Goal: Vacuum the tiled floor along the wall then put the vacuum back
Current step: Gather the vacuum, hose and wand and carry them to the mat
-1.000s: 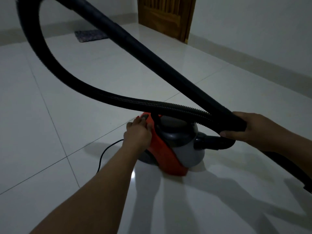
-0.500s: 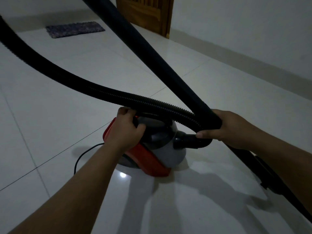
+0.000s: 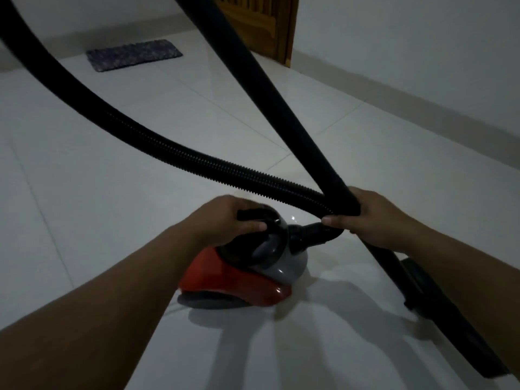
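A small red and grey canister vacuum (image 3: pixel 247 280) sits on the white tiled floor (image 3: pixel 112 206) in front of me. My left hand (image 3: pixel 225 218) is closed around the black carry handle on top of the canister. My right hand (image 3: pixel 374 218) grips the black rigid tube (image 3: pixel 270 88) together with the ribbed hose (image 3: pixel 168 147) where they cross near the canister's inlet. The tube runs up past the top of the frame. The black floor head (image 3: pixel 439 299) lies on the tiles at the lower right, partly hidden by my right forearm.
A white wall with a grey skirting (image 3: pixel 422 99) runs along the right. A wooden door (image 3: pixel 261 26) stands at the back. A dark doormat (image 3: pixel 135 54) lies on the tiles at the back left.
My left hand has shifted from the red rear of the canister onto its top handle. The view has moved closer and over the vacuum; my right hand keeps its grip.
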